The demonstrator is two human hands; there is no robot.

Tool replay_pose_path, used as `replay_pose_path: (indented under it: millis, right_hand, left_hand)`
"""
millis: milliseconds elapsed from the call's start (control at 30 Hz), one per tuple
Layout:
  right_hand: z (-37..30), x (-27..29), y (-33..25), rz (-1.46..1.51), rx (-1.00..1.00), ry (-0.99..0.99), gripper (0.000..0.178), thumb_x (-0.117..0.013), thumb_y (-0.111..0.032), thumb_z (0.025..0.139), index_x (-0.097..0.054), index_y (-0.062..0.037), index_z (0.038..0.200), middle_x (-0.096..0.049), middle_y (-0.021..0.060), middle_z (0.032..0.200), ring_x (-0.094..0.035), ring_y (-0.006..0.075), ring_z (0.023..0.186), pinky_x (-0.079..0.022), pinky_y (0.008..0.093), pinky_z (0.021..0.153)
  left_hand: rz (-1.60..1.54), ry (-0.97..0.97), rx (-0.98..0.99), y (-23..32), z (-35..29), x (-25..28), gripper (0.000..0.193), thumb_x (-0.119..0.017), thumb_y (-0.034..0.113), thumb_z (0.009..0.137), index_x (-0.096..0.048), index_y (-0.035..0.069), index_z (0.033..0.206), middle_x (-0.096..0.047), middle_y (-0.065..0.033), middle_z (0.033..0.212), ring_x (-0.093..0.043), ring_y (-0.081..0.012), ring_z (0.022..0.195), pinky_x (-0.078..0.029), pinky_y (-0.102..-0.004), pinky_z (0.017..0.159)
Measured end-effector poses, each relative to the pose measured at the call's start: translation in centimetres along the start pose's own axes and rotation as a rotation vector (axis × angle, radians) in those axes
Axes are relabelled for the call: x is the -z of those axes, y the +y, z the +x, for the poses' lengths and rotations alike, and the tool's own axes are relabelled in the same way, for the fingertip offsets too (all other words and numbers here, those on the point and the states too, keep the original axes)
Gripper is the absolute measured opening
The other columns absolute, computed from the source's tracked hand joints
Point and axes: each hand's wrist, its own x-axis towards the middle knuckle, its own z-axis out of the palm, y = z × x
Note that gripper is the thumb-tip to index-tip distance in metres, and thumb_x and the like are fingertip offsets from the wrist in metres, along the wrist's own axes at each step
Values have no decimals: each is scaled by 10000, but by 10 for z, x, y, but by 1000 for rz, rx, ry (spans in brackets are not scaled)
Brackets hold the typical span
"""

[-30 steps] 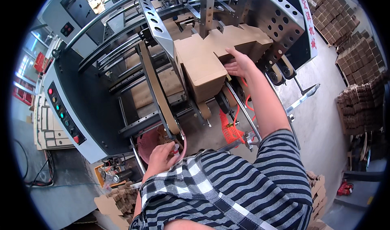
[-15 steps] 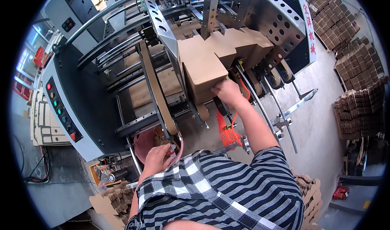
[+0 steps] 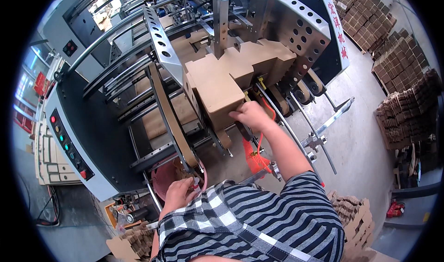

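Observation:
A thick stack of brown die-cut cardboard blanks (image 3: 217,87) stands on the machine's outlet, between a slotted metal side plate (image 3: 163,49) and a perforated metal plate (image 3: 298,19). My right hand (image 3: 252,115) is at the stack's near right corner. Its fingers are curled in against the front face; what the fingertips grip is hidden. Low on the left, my left hand (image 3: 178,195) hovers by the rim of a pink basket (image 3: 162,176). Its thumb and fingers are apart, close to a small white and red object (image 3: 196,184) I cannot name.
A control panel with lit buttons (image 3: 67,144) lines the machine's left side. Near my right forearm hang an orange coiled air hose (image 3: 254,160) and metal rods (image 3: 319,139). Bundled cardboard stacks (image 3: 407,116) stand at right; more cardboard (image 3: 354,215) lies beside me.
The view has shifted slightly, so the machine sits a little further left and lower. My right hand stays at the stack's corner, and the left hand keeps its place by the basket.

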Motion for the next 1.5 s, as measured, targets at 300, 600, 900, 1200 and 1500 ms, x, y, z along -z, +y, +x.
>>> replay_pose_path:
  millis: [300, 600, 900, 1200, 1500]
  right_hand:
    - [74, 56, 50, -315, -21, 47, 278, -545, -286, 834, -678, -42, 832, -654, 171, 881, -613, 362, 885, -495, 454, 778]
    - [70, 62, 46, -218, -91, 41, 240, -565, -286, 797, -698, -89, 833, -667, 151, 860, -633, 346, 861, -512, 430, 762]
    - [93, 125, 160, -658, -259, 65, 234, -537, -211, 790, -686, -48, 865, -662, 181, 894, -631, 362, 883, -507, 457, 786]
    - [96, 157, 142, -781, -161, -236, 208, -584, -241, 764, -699, -79, 827, -668, 154, 874, -634, 343, 855, -512, 433, 756]
    - [99, 132, 173, -753, -101, -95, 237, -579, -262, 780, -701, -76, 861, -668, 170, 889, -641, 345, 854, -518, 433, 757]
  left_hand:
    - [2, -61, 93, -16, -2, -11, 528, -732, 175, 725, -534, 58, 1200, -615, -144, 1099, -583, -345, 996, -462, -415, 866]
    - [-22, -101, 100, -13, 9, -13, 512, -719, 171, 735, -536, 58, 1200, -610, -141, 1121, -577, -349, 1013, -456, -420, 880]
    - [-43, -136, 155, -21, 6, -19, 509, -717, 172, 728, -546, 66, 1196, -607, -146, 1119, -580, -353, 994, -466, -412, 869]
    - [-24, -83, 80, -19, 17, -20, 503, -728, 170, 713, -553, 57, 1171, -612, -143, 1097, -590, -344, 963, -469, -413, 835]
    - [-7, -64, 44, -15, 22, -25, 489, -744, 186, 693, -579, 55, 1135, -629, -134, 1059, -611, -325, 916, -482, -400, 800]
